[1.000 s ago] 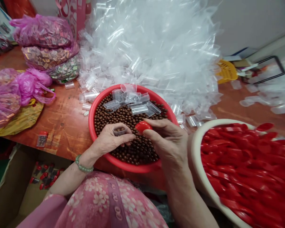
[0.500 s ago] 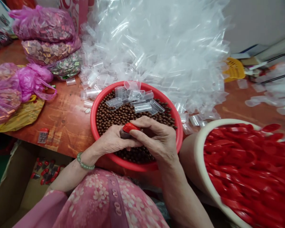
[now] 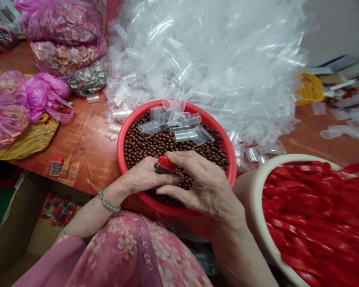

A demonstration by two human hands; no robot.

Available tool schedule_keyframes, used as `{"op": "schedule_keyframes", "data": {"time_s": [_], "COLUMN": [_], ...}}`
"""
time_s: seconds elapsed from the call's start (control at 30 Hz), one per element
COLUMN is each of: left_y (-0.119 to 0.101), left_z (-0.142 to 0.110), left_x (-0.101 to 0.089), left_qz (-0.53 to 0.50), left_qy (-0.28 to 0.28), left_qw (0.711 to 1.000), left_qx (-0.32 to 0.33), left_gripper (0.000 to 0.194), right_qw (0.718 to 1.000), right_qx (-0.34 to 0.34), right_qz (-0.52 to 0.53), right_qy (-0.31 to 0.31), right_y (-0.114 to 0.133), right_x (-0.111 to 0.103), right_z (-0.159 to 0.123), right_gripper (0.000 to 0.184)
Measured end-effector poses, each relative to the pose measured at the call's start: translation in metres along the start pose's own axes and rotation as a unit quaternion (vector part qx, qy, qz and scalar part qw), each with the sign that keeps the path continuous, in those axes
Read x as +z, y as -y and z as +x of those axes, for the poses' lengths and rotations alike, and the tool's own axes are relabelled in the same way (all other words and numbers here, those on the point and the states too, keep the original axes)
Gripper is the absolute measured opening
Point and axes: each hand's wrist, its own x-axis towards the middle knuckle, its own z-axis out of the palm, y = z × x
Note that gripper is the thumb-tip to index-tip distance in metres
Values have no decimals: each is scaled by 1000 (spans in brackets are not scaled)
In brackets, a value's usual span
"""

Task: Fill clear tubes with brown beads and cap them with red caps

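Over the red basin (image 3: 233, 159), my left hand (image 3: 145, 174) is closed around a small clear container (image 3: 161, 169) with dark contents and a red cap (image 3: 166, 162). My right hand (image 3: 205, 183) has its forefinger against the cap. Its thumb is stretched out lower down, apart from the container, so this hand is not wrapped around anything. Brown balls (image 3: 149, 148) fill the basin under both hands. Several clear plastic tubes (image 3: 185, 135) lie on the balls toward the far side.
Behind the basin rises a large heap of clear tubes (image 3: 209, 59). A cream tub (image 3: 259, 191) of red caps (image 3: 314, 215) stands at right. Pink bags (image 3: 62, 28) are at left, with a filled container (image 3: 56, 165) near the table edge. Below is a cardboard box (image 3: 37, 235) holding several capped containers.
My right thumb has come away from the red cap and dropped lower, and the right hand has spread. My left hand still holds the container. The view has shifted slightly.
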Motion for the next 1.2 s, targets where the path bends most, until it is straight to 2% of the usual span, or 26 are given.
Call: {"op": "schedule_keyframes", "data": {"time_s": [0.07,0.13,0.23,0.3,0.43,0.6,0.73,0.83,1.0,1.1,1.2], "left_y": [0,0,1,2,5,7,8,8,5,1,-3], "left_z": [0,0,1,3,6,7,6,5,5,4,1], "left_x": [0,0,2,2,1,-2,-2,0,0,0,4], "left_qz": [-12,-2,8,-3,5,-3,-13,-14,-45,-54,-39], "left_qy": [25,35,23,12,-18,15,2,1,-16,-16,-1], "left_qw": [1000,999,998,998,1000,1000,1000,1000,999,998,999], "left_qx": [-10,-22,-50,-54,7,10,14,7,17,13,-7], "left_gripper": [44,44,42,39,24,5,7,16,29,29,28], "right_qw": [998,993,985,981,975,978,978,979,981,978,977], "right_qx": [-15,-25,-25,-23,-31,-54,-80,-88,-44,-27,-59], "right_qz": [-64,-112,-157,-187,-219,-201,-193,-182,-188,-208,-205], "right_qy": [22,40,59,47,2,-5,3,3,28,6,-28], "right_y": [4,7,12,14,15,9,3,3,11,12,9], "right_x": [0,2,10,17,27,26,22,20,18,19,19], "right_z": [1,2,2,0,-4,-3,-2,-2,1,1,-1], "right_gripper": [66,69,60,54,52,51,50,53,55,55,56]}}
